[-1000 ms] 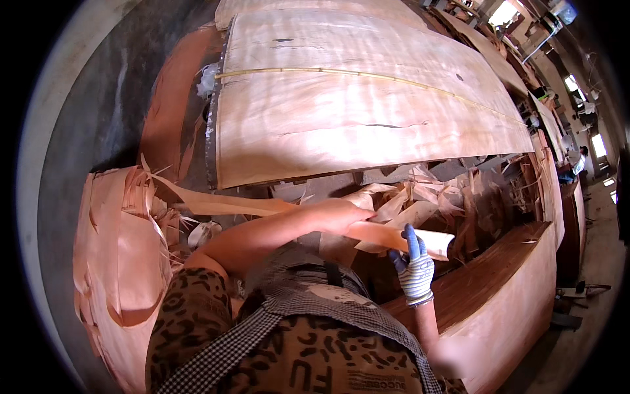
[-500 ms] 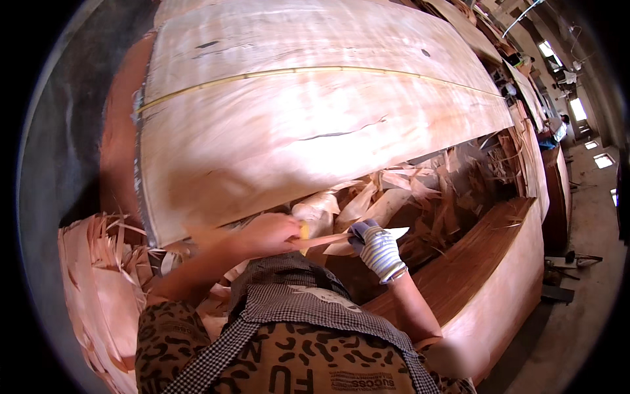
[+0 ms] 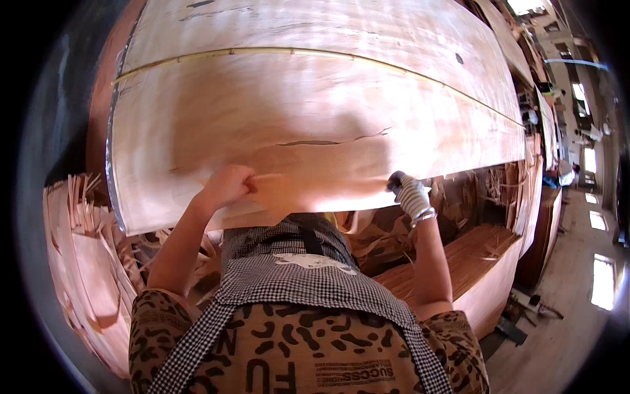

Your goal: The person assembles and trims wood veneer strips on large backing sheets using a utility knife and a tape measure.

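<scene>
A thin, pale piece of wood veneer (image 3: 315,192) stretches between my two hands, over the near edge of a large veneer sheet (image 3: 216,108). My bare left hand (image 3: 230,187) is closed on its left end. At the other end my right hand (image 3: 412,195), in a striped grey-and-white glove with dark fingertips, grips the piece. A pale tip sticks out past the glove. Just beyond the held piece, a dark, jagged split (image 3: 315,142) runs through the large sheet. A long, thin yellow strip (image 3: 295,52) lies across the sheet farther back.
Torn veneer scraps (image 3: 374,240) fill the gap below the sheet's near edge. A tall stack of veneer (image 3: 466,259) stands to the right. Upright veneer offcuts (image 3: 82,243) are bundled at the left. More stacks and bright windows lie along the far right.
Both hands have moved forward and farther apart. A wide veneer piece now spans between them over the large sheet, where a narrow strip was before. My head view has shifted.
</scene>
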Tool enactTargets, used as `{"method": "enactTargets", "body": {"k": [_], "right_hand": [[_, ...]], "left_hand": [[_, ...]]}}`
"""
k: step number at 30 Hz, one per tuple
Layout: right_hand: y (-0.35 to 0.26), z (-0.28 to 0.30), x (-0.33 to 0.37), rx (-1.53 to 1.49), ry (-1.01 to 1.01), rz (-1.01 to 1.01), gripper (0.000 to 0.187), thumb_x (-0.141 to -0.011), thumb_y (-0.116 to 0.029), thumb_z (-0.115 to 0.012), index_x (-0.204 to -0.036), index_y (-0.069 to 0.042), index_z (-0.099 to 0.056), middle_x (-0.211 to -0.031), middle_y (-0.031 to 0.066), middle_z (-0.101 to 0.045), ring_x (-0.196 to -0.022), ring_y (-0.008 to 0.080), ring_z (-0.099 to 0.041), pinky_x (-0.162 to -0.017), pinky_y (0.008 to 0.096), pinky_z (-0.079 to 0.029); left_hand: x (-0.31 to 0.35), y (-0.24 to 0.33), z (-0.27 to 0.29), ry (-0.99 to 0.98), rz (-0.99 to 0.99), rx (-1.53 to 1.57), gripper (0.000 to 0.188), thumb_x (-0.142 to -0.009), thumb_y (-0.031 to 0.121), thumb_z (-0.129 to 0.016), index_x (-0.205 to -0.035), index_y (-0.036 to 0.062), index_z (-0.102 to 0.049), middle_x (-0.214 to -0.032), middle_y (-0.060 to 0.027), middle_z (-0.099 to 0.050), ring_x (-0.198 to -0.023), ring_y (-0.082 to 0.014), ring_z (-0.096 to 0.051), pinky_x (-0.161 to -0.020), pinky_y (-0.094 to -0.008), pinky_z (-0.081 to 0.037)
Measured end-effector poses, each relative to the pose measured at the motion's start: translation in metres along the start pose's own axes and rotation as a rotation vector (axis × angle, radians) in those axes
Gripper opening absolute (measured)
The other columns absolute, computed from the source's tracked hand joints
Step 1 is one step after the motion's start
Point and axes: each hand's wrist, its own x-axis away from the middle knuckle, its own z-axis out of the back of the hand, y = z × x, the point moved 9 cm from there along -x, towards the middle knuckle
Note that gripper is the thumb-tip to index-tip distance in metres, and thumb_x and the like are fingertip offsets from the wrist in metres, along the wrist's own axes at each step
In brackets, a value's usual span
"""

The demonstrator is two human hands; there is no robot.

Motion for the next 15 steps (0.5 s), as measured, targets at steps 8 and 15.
{"method": "enactTargets", "body": {"k": [8, 15], "right_hand": [[-0.001, 0.035, -0.148, 0.273, 0.059, 0.213, 0.018, -0.076, -0.018, -0.061, -0.089, -0.007, -0.057, -0.084, 0.0153, -0.062, -0.078, 0.0299, -0.059, -0.068, 0.0373, -0.047], [-0.024, 0.034, -0.179, 0.295, 0.085, 0.416, 0.023, -0.079, -0.029, -0.055, -0.093, -0.01, -0.057, -0.087, 0.0159, -0.061, -0.083, 0.0344, -0.057, -0.072, 0.0432, -0.045]], "left_hand": [[-0.03, 0.101, -0.021, 0.873, -0.143, -0.126, 0.077, -0.067, 0.028, -0.064, -0.134, 0.0134, -0.028, -0.137, -0.0106, -0.028, -0.122, -0.0303, -0.03, -0.1, -0.0482, -0.02], [-0.115, 0.17, -0.12, 0.627, 0.145, -0.287, 0.067, -0.072, 0.035, -0.06, -0.13, 0.0121, -0.034, -0.138, -0.0124, -0.026, -0.129, -0.0317, -0.019, -0.104, -0.0475, -0.014]]}}
